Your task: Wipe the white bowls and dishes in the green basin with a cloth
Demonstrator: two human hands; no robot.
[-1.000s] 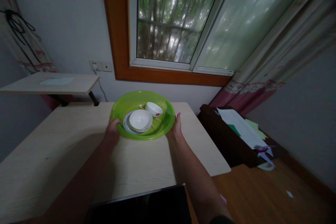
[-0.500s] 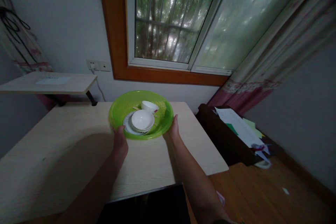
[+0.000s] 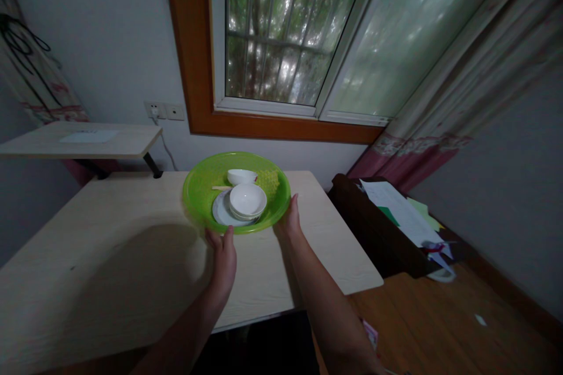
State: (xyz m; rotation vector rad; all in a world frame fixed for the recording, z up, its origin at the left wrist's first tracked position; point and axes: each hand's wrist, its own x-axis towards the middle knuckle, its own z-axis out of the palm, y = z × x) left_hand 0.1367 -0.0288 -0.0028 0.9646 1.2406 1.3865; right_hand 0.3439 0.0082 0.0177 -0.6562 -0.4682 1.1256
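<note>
A round, translucent green basin [image 3: 197, 181] is on the pale wooden table. Inside it, a stack of white bowls [image 3: 248, 199] rests on a white plate [image 3: 221, 211], covering part of it. Another white bowl [image 3: 241, 176] lies farther back, and pale chopsticks [image 3: 221, 188] poke out to the left between the bowls. My left hand [image 3: 223, 252] grips the near rim, thumb up, its other fingers partly out of sight below. On the right side, my right hand [image 3: 291, 222] holds the rim with its thumb raised; its remaining fingers are hidden by the basin.
The table [image 3: 132, 281] meets the wall under a barred window [image 3: 285, 29]. A small raised shelf [image 3: 127, 137] with a paper on it stands at the back left. Right of the table, a dark brown piece of furniture [image 3: 365, 222] carries papers [image 3: 396, 211].
My left hand has moved right along the near side. The basin's contents have turned: the bowl stack shifted right, the rear bowl and chopsticks left. My right hand stayed in place.
</note>
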